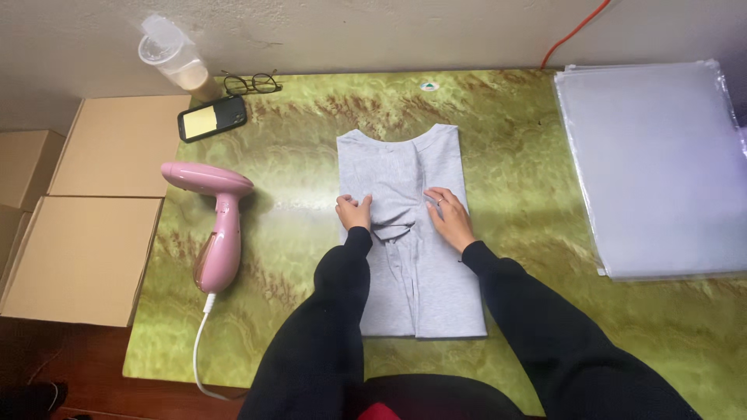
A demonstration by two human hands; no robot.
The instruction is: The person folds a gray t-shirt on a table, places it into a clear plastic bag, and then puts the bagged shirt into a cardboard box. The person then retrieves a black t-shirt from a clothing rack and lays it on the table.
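Observation:
A grey shirt [405, 167], folded into a long narrow rectangle, lies in the middle of the green marbled table [513, 132]. My left hand [354, 211] rests on its left side with the fingers curled over a fold of fabric. Flat on the right side of the shirt lies my right hand [449, 218], fingers spread, a ring on one finger. Between the two hands the cloth is bunched into a dark crease. Both arms wear black sleeves.
A pink handheld steamer [218, 225] with a white cord lies left of the shirt. A phone [212, 118], glasses [250, 82] and a plastic cup [175, 58] sit at the back left. Clear plastic bags [654, 163] are stacked at right. Cardboard boxes [78, 257] stand left.

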